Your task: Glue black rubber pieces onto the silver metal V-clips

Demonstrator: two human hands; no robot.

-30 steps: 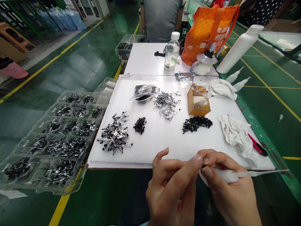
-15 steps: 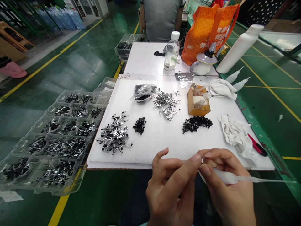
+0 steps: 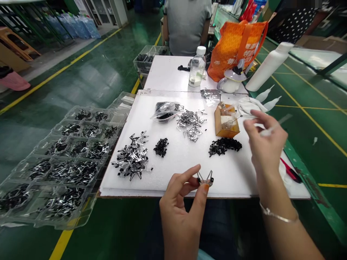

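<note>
Over the table's near edge, my left hand (image 3: 184,202) pinches a small V-shaped metal wire clip (image 3: 205,177) with black ends between thumb and fingertips. My right hand (image 3: 267,139) is raised over the right side of the table, fingers curled around a translucent white plastic dropper (image 3: 276,124) that is blurred. Its fingertips are close to a thin rod (image 3: 240,116) sticking out of a small wooden box (image 3: 227,132) with glass bottles. Left of the right hand lies a pile of small black caps (image 3: 225,146).
Piles of metal clips (image 3: 192,124), capped clips (image 3: 132,157) and black caps (image 3: 161,147) lie on the white board. A divided clear tray (image 3: 62,169) stands left. Behind are a plastic bag (image 3: 166,110), bottle (image 3: 197,66), orange bag (image 3: 235,47) and a seated person (image 3: 187,25). A red-black cutter (image 3: 291,171) lies right.
My hands have moved apart. My right hand has gone up and forward with the dropper, towards the wooden box. My left hand stays low, and the clip now shows in its fingers.
</note>
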